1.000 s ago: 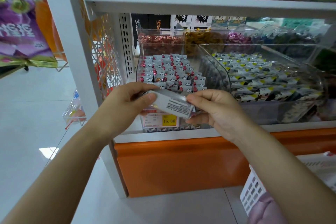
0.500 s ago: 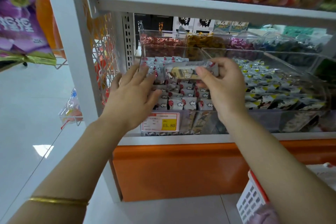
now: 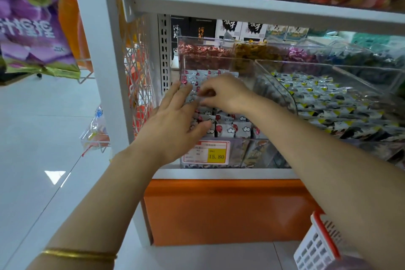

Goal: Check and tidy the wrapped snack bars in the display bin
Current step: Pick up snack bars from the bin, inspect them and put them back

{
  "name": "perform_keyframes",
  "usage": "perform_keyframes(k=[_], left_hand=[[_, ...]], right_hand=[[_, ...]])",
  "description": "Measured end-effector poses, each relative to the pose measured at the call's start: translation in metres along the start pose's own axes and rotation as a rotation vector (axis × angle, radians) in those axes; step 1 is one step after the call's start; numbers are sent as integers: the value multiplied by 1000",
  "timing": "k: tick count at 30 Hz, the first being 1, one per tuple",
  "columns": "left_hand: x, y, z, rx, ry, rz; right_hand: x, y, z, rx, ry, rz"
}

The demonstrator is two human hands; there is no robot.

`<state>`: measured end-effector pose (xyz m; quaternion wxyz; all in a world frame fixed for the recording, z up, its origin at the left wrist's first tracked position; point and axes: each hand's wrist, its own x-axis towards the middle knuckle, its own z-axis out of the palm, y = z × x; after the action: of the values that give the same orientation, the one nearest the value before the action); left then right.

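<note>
Though blurry, bar (image 3: 202,101) in right grip (image 3: 226,94)

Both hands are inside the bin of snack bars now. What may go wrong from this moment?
The left hand is spread flat over the upright snack bars; hard pressure might tip a row or crush wrappers. The right hand seems to pinch one bar, though blurred; forced in, it may push neighbours askew. The left hand's heel sits close by the price tag and might knock it.
</note>
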<state>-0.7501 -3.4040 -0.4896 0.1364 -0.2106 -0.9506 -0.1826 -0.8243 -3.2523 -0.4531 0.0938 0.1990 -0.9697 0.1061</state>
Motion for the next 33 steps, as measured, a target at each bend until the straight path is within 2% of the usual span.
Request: perform_keyframes(k=[1,3,6,8,12,14,18,20,24,27,30,33], left_hand=[[0,0,0,-9,-1,0],[0,-1,-1,-15,-6,1],[0,-1,-2,-17,-8,-2],[0,-1,-2,-34,-6,-4],[0,-1,-2,-50,11,7],[-1,-1,-3,-70,22,12],[-2,1,-4,-88,45,15],[-2,3,-6,-93,82,4],[-3,12,-11,-137,331,7],[-8,23,-13,-220,416,-32],[-13,33,-14,-135,481,4],[-16,41,-13,-306,429,-34]], right_hand=[[1,2,2,-41,-50,0],[4,6,0,30,-32,45],[11,14,-6,199,167,117],[18,19,-6,103,231,105],[26,13,1,-137,89,41],[27,10,3,-102,106,37],[16,10,-9,376,361,105],[2,9,-17,508,519,158],[-43,9,-23,793,709,253],[-81,11,-21,1092,719,348],[-108,12,-23,1383,658,383],[-123,11,-25,1580,606,404]])
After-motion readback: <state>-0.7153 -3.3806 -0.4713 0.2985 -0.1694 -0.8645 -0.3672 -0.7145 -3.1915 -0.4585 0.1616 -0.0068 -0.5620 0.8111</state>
